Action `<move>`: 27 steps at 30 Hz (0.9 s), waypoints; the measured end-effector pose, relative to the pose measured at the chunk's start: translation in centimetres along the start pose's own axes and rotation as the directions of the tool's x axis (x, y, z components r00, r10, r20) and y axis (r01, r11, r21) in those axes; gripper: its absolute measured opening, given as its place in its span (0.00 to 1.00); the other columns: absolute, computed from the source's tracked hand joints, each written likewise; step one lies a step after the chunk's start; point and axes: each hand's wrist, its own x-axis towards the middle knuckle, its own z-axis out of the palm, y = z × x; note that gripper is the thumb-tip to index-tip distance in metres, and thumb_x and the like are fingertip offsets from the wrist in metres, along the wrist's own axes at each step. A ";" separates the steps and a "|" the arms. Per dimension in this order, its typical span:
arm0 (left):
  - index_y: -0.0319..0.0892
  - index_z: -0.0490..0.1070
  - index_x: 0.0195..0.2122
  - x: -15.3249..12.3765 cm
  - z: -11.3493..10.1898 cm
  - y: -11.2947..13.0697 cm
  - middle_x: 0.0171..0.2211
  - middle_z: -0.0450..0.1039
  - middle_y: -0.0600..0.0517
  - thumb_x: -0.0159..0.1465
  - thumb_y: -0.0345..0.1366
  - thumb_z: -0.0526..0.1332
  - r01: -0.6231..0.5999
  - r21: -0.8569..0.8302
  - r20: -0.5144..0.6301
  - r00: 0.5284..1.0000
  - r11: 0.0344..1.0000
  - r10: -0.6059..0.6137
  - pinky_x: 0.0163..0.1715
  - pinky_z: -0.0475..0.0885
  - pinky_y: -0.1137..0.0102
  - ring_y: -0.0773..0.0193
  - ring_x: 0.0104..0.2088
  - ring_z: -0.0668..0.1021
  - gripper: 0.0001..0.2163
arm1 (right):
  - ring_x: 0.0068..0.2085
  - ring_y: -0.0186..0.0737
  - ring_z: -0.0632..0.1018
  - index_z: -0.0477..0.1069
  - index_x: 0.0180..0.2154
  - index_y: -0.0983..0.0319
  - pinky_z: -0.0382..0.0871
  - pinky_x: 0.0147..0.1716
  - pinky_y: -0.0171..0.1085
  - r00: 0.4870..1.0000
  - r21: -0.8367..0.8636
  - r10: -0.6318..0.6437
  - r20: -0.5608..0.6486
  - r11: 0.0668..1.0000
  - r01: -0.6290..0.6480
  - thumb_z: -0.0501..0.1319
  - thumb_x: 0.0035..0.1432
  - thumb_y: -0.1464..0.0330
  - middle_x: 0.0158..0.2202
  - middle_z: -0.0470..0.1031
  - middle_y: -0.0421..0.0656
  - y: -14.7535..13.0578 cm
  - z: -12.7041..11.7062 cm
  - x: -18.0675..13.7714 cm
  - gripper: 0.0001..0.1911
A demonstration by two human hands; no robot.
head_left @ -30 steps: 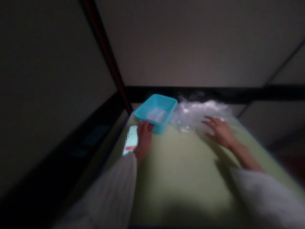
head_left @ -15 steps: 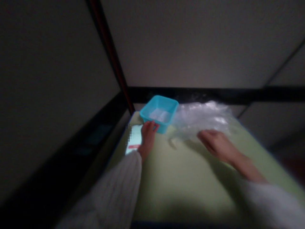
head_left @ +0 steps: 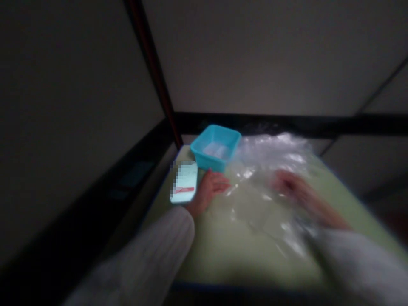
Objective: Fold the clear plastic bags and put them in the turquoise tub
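Note:
A clear plastic bag [head_left: 255, 212] lies loosely spread over the middle of the green table. At its left edge, my left hand [head_left: 212, 187] rests with the fingers stretched out, the fingertips at the film. My right hand [head_left: 288, 185] is over the right part of the bag, smeared by motion, with shiny film around the fingers and wrist. Whether its fingers grip the film I cannot make out. Just beyond my left hand stands a blue plastic basket [head_left: 208, 161] with something pale and flat inside.
To the left of my left hand lies a phone [head_left: 185, 182] with a lit screen. More crumpled clear plastic [head_left: 280, 148] is heaped at the back of the table [head_left: 216, 259], right of the basket. Walls [head_left: 255, 63] close off the back and left.
A sheet of clear plastic now covers the middle of the table. My left hand has moved from the basket's front rim to the right and nearer, its fingers now extended.

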 end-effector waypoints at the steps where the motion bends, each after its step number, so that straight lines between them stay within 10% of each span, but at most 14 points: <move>1: 0.39 0.70 0.34 -0.3 -0.1 0.1 0.33 0.77 0.42 0.57 0.57 0.58 0.084 0.015 0.072 0.994 0.996 -0.085 0.36 0.73 0.58 0.52 0.34 0.80 0.23 | 0.27 0.44 0.79 0.67 0.29 0.55 0.74 0.21 0.40 1.000 0.002 0.008 0.011 1.000 -0.008 0.61 0.51 0.54 0.29 0.79 0.42 0.8 0.2 0.0 0.13; 8: 0.43 0.67 0.42 -1.1 -0.5 0.9 0.34 0.77 0.43 0.53 0.59 0.61 0.237 0.214 0.269 0.918 0.948 -0.290 0.33 0.73 0.60 0.52 0.31 0.81 0.26 | 0.26 0.44 0.79 0.63 0.28 0.57 0.74 0.25 0.43 0.993 0.009 0.120 0.009 0.993 -0.120 0.59 0.53 0.51 0.26 0.79 0.45 4.1 0.7 1.3 0.16; 16: 0.46 0.61 0.52 -1.2 -2.0 -1.2 0.28 0.73 0.55 0.46 0.27 0.67 -0.107 0.538 0.334 0.938 0.836 -0.095 0.19 0.68 0.74 0.67 0.19 0.74 0.31 | 0.25 0.41 0.76 0.56 0.48 0.57 0.71 0.25 0.40 0.989 -0.202 0.070 0.131 0.979 -0.043 0.69 0.41 0.59 0.24 0.73 0.35 4.3 -0.1 0.9 0.34; 19: 0.45 0.65 0.50 -1.0 -1.8 -1.3 0.28 0.71 0.55 0.45 0.24 0.65 -0.307 0.723 0.231 0.952 0.619 0.202 0.25 0.71 0.71 0.64 0.25 0.75 0.29 | 0.24 0.40 0.74 0.57 0.51 0.60 0.71 0.23 0.41 0.990 -0.466 -0.107 0.088 0.874 0.136 0.62 0.50 0.62 0.25 0.71 0.38 5.0 -0.4 0.8 0.28; 22: 0.44 0.68 0.47 -2.1 -0.2 -0.9 0.41 0.70 0.48 0.51 0.24 0.60 -0.449 0.853 0.260 0.807 0.266 0.530 0.46 0.70 0.62 0.55 0.45 0.74 0.21 | 0.37 0.48 0.76 0.63 0.48 0.60 0.73 0.35 0.48 0.897 -0.708 -0.442 0.015 0.629 0.321 0.57 0.55 0.66 0.39 0.73 0.50 5.0 -0.2 0.5 0.17; 27: 0.40 0.69 0.44 -5.8 3.0 -2.3 0.43 0.71 0.45 0.63 0.28 0.51 -0.711 0.701 0.700 0.672 -0.053 0.242 0.50 0.68 0.63 0.58 0.47 0.73 0.11 | 0.49 0.46 0.75 0.67 0.49 0.58 0.71 0.48 0.48 0.777 -0.573 -0.461 0.428 0.526 0.628 0.49 0.61 0.74 0.47 0.73 0.49 4.5 2.2 -0.8 0.17</move>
